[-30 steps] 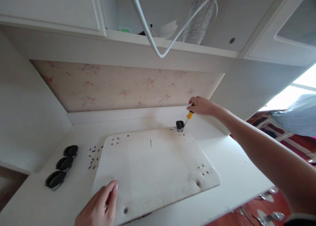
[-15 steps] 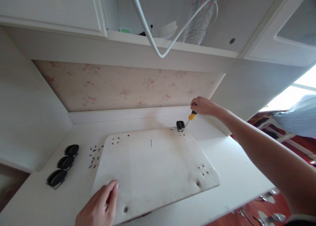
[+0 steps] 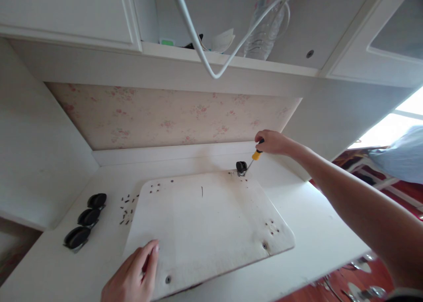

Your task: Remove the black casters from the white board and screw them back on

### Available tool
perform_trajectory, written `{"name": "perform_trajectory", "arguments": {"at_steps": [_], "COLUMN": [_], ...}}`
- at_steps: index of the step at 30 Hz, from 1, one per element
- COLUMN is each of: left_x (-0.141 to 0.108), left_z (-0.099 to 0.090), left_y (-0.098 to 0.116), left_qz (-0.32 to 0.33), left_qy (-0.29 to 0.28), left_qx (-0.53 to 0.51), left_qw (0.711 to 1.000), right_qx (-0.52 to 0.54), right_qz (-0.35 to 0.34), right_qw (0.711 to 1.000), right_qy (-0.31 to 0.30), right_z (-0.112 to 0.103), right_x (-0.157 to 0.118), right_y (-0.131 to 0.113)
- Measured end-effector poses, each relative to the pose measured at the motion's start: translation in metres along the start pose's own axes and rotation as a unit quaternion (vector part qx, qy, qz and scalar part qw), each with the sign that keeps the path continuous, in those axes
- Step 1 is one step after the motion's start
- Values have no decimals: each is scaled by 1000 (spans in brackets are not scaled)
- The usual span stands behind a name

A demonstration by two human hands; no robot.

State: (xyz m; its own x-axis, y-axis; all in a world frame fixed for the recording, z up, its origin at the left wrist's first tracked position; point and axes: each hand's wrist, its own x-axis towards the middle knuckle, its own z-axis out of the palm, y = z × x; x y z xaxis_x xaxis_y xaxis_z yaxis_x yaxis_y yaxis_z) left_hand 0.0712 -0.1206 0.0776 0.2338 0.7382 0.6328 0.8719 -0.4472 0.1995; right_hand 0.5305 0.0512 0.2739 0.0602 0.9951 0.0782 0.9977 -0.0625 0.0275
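My right hand (image 3: 271,142) is closed around the handle of a yellow and black screwdriver (image 3: 256,155). The screwdriver slants down to the metal base of a black caster wheel (image 3: 241,166) at the far right corner of a white board (image 3: 205,227). Small screw holes show near the board's other corners. My left hand (image 3: 134,271) rests on the board's near left part, fingers curled with thumb and index finger together; whether anything is inside them is hidden.
Three black caster wheels (image 3: 88,217) stand in a row on the white surface (image 3: 105,258) at the left. Several loose screws (image 3: 126,212) lie beside the board. A white cable (image 3: 214,75) hangs from above, before a shelf holding a plastic bottle (image 3: 264,29).
My right hand's fingers have shifted slightly around the screwdriver handle. My left hand has stayed in place on the board.
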Motion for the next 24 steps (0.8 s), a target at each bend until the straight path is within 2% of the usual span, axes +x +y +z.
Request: {"name": "perform_trajectory", "arguments": {"at_steps": [8,11,13,16,19,20,22,24], "left_x": [0,1,0,-1,2,4,11,19], "left_z": [-1,-2,-1,0,-5,-9,-17,-26], "left_y": [1,2,1,-1,0,2,10,22], "left_qz": [-5,-4,-12,-49,-125,-158,-229,-286], "left_qy": [-12,-9,-9,-28,-75,-92,-130,-170], "left_qx": [0,-8,-18,-47,-129,-163,-227,-287], "left_qw": [1000,1000,1000,997,981,969,938,898], "right_qx": [34,125,223,378,446,497,599,695], "right_qz": [51,109,136,156,156,162,193,225], "right_qw": [998,986,965,911,879,850,774,678], "right_qy": [16,6,12,46,55,60,73,85], "right_z": [-27,-30,-24,-3,21,29,45,63], "right_x": [-19,-32,-44,-66,-93,-103,-124,-147], "right_y": [-2,1,5,9,2,-4,-21,-44]}}
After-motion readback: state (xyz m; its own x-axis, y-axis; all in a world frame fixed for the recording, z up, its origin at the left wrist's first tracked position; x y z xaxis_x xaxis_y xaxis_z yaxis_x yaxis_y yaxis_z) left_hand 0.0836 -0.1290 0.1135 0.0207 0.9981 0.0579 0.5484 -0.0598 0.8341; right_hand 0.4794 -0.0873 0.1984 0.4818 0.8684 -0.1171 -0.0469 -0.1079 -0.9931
